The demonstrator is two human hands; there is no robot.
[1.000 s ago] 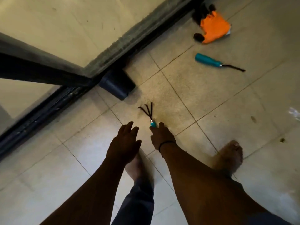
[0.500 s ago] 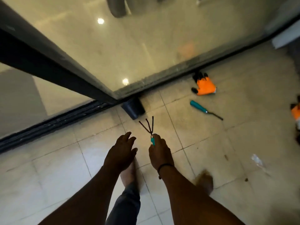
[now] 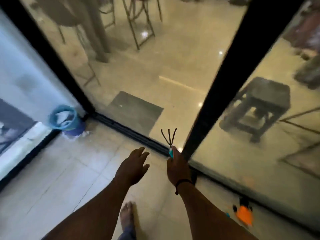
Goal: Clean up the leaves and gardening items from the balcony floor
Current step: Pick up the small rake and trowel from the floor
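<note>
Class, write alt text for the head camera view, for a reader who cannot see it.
A person's right hand holds a small hand rake upright before a glass sliding door; the left hand is open. An orange glove lies on the tiled floor.

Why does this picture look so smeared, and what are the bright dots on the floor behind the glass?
Head view: motion blur smears the edges, so the blue bucket and orange glove look soft, while the hand rake in the right hand stays fairly sharp. The dots are lamp reflections on the glossy indoor floor behind the glass door. The wide lens bends the black door frames outward.
</note>
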